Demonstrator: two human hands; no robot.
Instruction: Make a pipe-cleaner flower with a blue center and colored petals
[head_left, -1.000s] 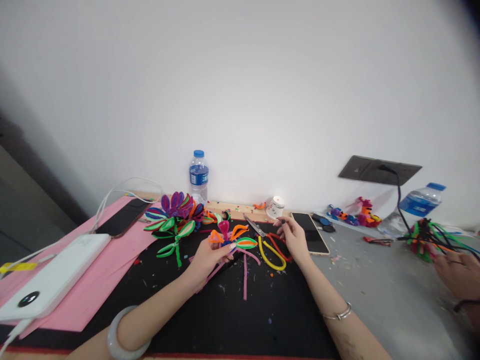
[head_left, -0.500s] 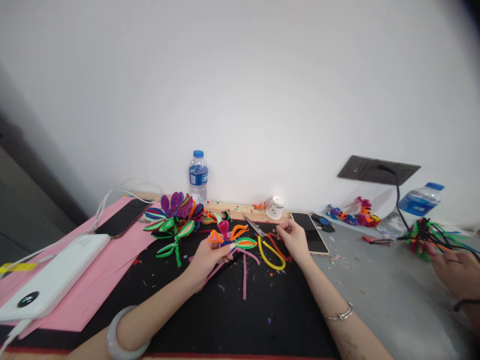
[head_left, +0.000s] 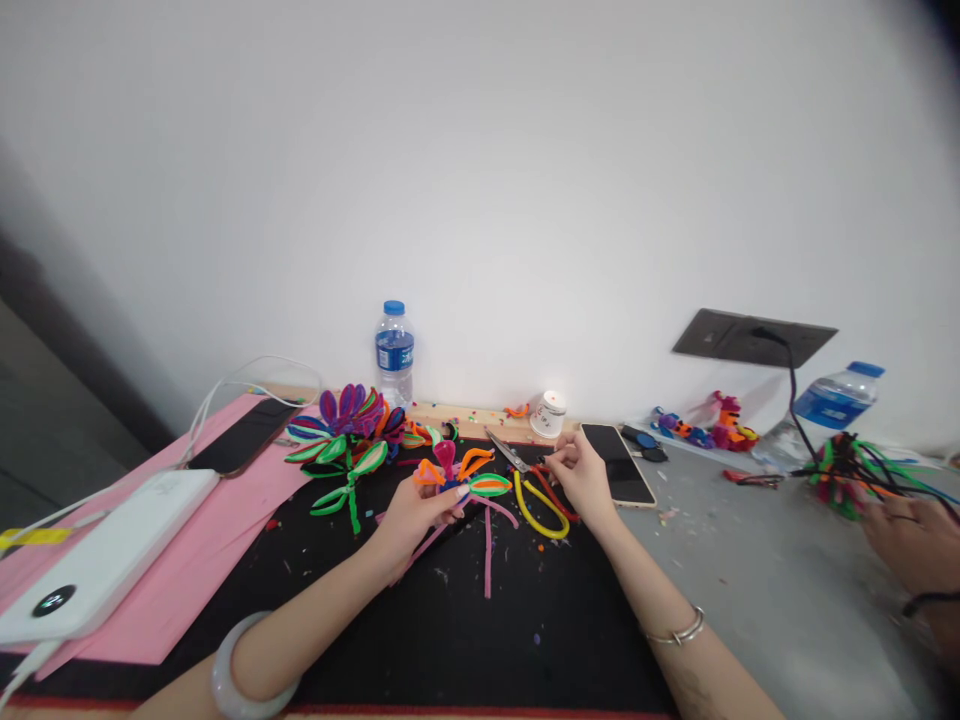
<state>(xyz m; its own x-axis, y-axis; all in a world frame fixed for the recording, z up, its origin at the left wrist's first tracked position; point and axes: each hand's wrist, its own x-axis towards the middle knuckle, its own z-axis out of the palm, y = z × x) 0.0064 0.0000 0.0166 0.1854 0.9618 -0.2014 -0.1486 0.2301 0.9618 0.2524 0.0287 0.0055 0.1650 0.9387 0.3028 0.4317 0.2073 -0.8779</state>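
Note:
My left hand [head_left: 411,517] holds a small pipe-cleaner flower [head_left: 463,473] with orange, pink and green loops just above the black mat [head_left: 465,620]; pink stems trail from under it. My right hand [head_left: 580,479] rests at the far edge of the mat, fingers pinched at the pivot of the scissors [head_left: 534,485], which lie open with one yellow and one red handle loop. Whether the fingers pinch a small piece or the scissors themselves I cannot tell.
Finished pipe-cleaner flowers [head_left: 349,432] lie at the left, by a water bottle [head_left: 394,353] and small white jar [head_left: 550,414]. A phone [head_left: 618,464] lies right of my hand. A power bank [head_left: 105,560] and another phone [head_left: 238,441] sit on pink paper. Another person's hand [head_left: 911,548] works pipe cleaners [head_left: 851,470] at far right.
My right hand has slid a little left, from the phone's edge to the scissors' pivot. My left hand and the flower have hardly moved.

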